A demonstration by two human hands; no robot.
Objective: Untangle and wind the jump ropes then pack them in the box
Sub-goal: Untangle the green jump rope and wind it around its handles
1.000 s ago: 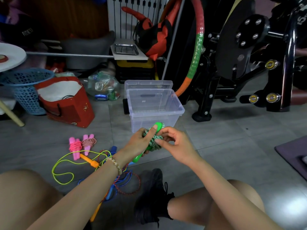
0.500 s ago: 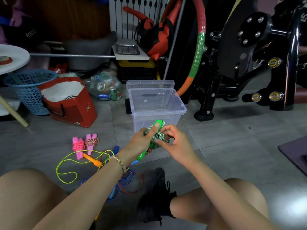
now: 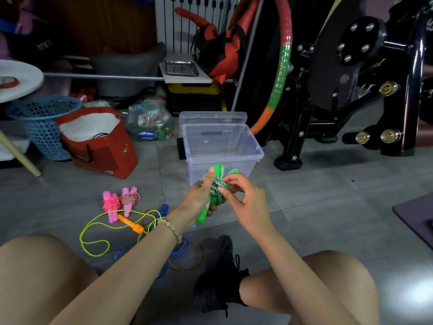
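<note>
While my left hand grips the green-handled jump rope wound in green-and-white cord, my right hand pinches that cord, just in front of the open clear plastic box.

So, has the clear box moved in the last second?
No. The clear box sits just as close to the black machine's foot as before; only the camera shifted.
</note>
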